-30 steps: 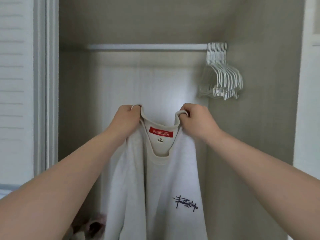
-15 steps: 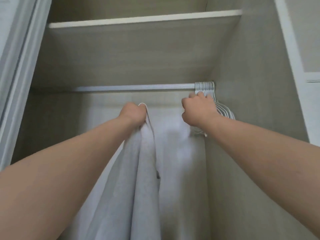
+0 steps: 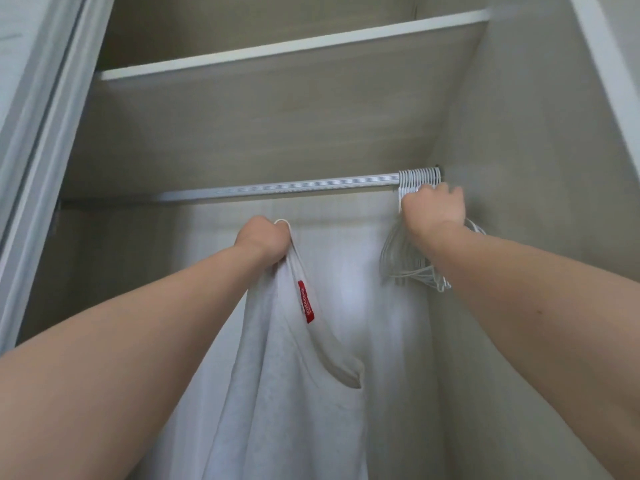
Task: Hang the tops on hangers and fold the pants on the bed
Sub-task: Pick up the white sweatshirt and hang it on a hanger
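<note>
Right hand [image 3: 433, 209] left the top [image 3: 294, 375] (neckline now sagging) for the hangers [image 3: 412, 268].

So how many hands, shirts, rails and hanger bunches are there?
Hands: 2, the left hand and the right hand
Shirts: 1, the white top
Rails: 1, the closet rail
Hanger bunches: 1, the hanger bunch, too packed to count singly
Total: 5

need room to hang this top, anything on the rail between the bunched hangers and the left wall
Bare: in the head view the ribbed silver rail carries nothing from the bunch of white hangers to its shadowed left end.
</note>
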Demonstrator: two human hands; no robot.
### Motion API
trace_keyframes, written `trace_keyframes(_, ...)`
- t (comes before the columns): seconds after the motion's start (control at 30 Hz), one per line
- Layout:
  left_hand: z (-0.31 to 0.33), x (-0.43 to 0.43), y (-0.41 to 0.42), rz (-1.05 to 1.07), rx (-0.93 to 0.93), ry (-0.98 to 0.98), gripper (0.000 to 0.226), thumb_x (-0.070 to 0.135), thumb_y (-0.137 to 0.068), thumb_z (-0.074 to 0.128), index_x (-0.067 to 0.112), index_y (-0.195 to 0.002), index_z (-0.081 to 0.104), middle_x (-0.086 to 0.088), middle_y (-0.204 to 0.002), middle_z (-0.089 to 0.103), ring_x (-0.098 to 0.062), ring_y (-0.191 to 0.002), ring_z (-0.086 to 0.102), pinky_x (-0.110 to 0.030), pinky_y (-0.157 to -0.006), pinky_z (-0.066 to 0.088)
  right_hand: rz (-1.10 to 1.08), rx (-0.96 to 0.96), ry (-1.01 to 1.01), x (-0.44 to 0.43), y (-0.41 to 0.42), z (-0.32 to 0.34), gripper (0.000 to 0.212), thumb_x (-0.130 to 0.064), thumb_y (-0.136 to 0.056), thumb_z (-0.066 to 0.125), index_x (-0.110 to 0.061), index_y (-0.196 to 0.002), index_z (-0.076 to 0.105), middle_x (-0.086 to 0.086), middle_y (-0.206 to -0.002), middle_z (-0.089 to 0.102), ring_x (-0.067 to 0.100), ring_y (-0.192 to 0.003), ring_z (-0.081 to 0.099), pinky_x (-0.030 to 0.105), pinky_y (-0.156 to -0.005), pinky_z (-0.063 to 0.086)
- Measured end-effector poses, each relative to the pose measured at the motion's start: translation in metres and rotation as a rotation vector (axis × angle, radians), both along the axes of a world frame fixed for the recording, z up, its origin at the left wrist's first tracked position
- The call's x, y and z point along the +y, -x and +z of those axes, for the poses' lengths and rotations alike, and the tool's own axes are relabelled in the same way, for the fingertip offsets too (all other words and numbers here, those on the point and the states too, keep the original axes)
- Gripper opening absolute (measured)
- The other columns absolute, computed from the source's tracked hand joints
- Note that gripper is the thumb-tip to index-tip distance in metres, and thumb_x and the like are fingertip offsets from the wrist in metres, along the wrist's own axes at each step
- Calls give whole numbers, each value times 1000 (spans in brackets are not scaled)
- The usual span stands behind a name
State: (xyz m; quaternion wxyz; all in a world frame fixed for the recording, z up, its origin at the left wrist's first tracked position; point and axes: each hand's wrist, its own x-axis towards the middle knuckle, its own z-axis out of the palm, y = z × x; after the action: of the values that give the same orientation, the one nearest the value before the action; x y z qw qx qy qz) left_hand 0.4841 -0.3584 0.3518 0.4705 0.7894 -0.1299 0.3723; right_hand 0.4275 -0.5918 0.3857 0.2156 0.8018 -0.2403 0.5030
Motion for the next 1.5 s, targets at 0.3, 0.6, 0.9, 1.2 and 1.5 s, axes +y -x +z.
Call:
trace_keyframes(0.3,-1,11,9,-3,-41,-43,29,21,-100,39,4,-81,52,-29,-114,63,-42,-102,60,-35,-76,40,198,-140,-6,20,26,11,28,-8,-89,52,-12,-116,59,11,-120,61,34,-116,56,37,-87,38)
trace_keyframes(0.6,-7,47,30,155,-63,-187,24,17,-92,43,16,-69,48,-20,-110,62,-39,-90,53,-34,-74,40,934,-364,-600,57,71,-24,16,-7,-92,49,-1,-90,63,14,-82,58,31,-81,55,29,-71,38)
trace_keyframes(0.9,-45,69,58,-41,22,-7,12,13,-92,48,2,-87,49,-28,-90,63,-42,-86,65,-35,-65,51,1409,-565,-1093,98,155,-123,17,-9,-98,43,-21,-85,43,1,-58,41,11,-36,32,20,-40,25)
trace_keyframes(1.2,-79,64,108,-251,210,167,16,6,-91,49,2,-77,52,-18,-83,59,-37,-75,62,-44,-68,59,1386,-391,-1190,80,234,-152,19,-21,-100,50,-15,-91,66,-6,-53,23,10,-40,17,20,-43,15)
trace_keyframes(1.5,-106,33,194,-65,-18,-106,13,12,-87,53,7,-74,52,-10,-68,50,-23,-57,46,-25,-51,35,1355,-443,-1182,54,366,-222,24,-8,-97,46,-9,-86,68,-1,-54,22,16,-45,18,21,-45,18)
